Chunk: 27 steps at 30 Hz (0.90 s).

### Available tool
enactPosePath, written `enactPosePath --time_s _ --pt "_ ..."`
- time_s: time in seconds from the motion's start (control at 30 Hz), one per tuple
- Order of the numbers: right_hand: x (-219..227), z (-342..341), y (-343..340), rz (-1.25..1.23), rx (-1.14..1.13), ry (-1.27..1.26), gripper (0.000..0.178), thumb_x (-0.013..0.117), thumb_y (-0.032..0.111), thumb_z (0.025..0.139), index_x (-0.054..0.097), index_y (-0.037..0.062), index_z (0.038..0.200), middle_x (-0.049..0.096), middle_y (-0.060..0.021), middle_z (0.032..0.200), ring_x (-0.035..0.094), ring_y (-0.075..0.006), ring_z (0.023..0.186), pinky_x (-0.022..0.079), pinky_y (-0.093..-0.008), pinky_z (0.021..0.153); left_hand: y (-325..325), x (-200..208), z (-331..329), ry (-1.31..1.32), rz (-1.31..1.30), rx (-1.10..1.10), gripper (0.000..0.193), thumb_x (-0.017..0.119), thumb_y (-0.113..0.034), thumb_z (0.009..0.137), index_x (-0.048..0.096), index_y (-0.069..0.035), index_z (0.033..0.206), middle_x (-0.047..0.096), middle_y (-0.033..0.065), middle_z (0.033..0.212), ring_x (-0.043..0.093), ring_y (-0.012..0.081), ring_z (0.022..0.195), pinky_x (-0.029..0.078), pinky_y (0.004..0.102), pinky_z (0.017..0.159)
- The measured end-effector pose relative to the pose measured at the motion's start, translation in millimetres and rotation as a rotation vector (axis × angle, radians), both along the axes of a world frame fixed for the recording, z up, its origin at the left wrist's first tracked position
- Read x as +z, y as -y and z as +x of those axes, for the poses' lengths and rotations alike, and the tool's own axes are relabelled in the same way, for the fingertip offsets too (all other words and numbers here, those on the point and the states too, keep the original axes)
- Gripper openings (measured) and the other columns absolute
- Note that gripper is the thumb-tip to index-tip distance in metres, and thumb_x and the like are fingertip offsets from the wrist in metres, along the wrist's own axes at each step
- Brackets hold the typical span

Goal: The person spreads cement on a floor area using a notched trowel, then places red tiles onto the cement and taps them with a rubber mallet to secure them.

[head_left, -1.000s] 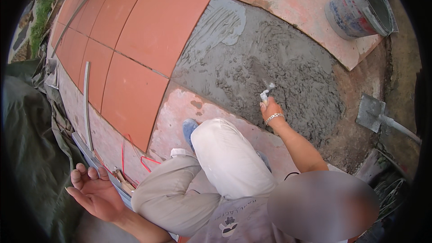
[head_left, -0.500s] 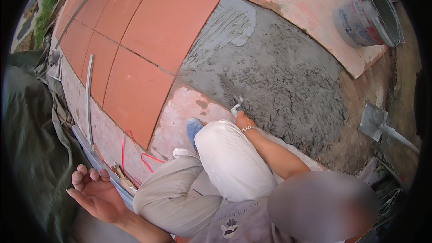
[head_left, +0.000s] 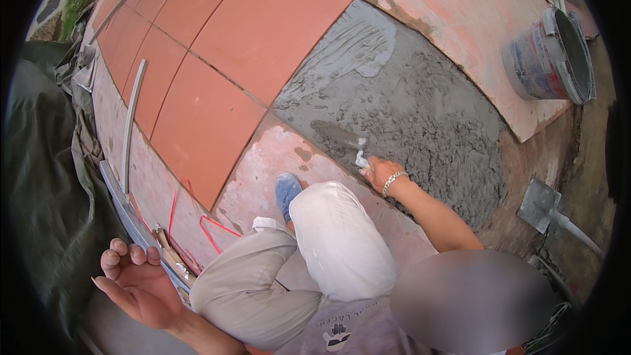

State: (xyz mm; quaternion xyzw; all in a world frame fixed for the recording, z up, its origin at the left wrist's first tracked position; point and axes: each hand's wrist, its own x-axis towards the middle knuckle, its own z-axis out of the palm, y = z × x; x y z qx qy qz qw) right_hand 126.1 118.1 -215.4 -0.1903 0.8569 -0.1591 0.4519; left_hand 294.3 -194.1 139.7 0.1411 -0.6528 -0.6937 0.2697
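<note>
My right hand (head_left: 384, 172), a chain bracelet at its wrist, is closed round the pale handle of a trowel (head_left: 335, 133). The trowel's mortar-smeared blade lies against the wet grey mortar (head_left: 434, 138), near its edge beside the tiles. Smooth ridged mortar covers the far left of the bed, and rougher, lumpy mortar fills the right. Large terracotta tiles (head_left: 209, 110) adjoin the bed on its left. Away from the work, at the lower left, my left hand (head_left: 141, 283) hangs palm up with its fingers loosely bent and apart, holding nothing.
A mortar-stained bucket (head_left: 542, 66) stands at the upper right on the pinkish slab. Below it lies a shovel (head_left: 540, 205). Metal straightedges (head_left: 133, 125), red strapping (head_left: 211, 233) and a dark green tarp (head_left: 49, 177) are on the left. My blue shoe (head_left: 287, 192) rests near the bed.
My right hand and the trowel have moved slightly right across the mortar, and the blade now lies flatter. My left hand keeps its pose. The whole view has shifted a little.
</note>
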Motion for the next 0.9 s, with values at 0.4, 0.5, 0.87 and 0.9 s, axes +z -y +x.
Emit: enactPosePath --time_s 0.4,0.5,0.87,0.9 --pt "-23 -37 -16 0.122 -0.185 -0.035 0.045 0.048 0.042 0.102 0.058 0.0017 0.119 0.067 -0.0254 0.114 0.064 -0.0420 0.108 0.049 -0.0495 0.092 -7 1 -7 0.004 -0.026 -0.013 0.046 0.035 -0.045 0.108 0.058 -0.005 0.117 0.051 0.0063 0.121 0.054 0.0149 0.094 0.051 0.0360 0.088" --pt "-29 -58 -42 0.116 -0.285 -0.040 0.046 0.048 0.042 0.101 0.058 0.0018 0.120 0.066 -0.0247 0.117 0.062 -0.0424 0.110 0.049 -0.0494 0.094 -8 1 -6 0.003 -0.029 -0.014 0.045 0.035 -0.044 0.109 0.058 -0.005 0.116 0.051 0.0064 0.121 0.054 0.0147 0.094 0.051 0.0353 0.088" --pt "-83 -46 -169 0.090 -0.701 -0.267 0.057 0.047 0.052 0.098 0.064 -0.0009 0.108 0.066 -0.0296 0.108 0.061 -0.0484 0.105 0.048 -0.0511 0.090 -10 0 -7 0.022 -0.025 -0.020 0.043 0.037 -0.043 0.109 0.058 -0.006 0.113 0.053 0.0063 0.118 0.055 0.0143 0.092 0.049 0.0327 0.088" --pt "-86 -41 -186 0.116 -0.722 -0.275 0.057 0.047 0.052 0.098 0.064 -0.0012 0.108 0.067 -0.0297 0.107 0.061 -0.0482 0.105 0.048 -0.0511 0.090 -10 1 -9 0.011 -0.040 -0.029 0.042 0.038 -0.042 0.109 0.058 -0.006 0.112 0.054 0.0064 0.117 0.055 0.0144 0.092 0.049 0.0326 0.088"
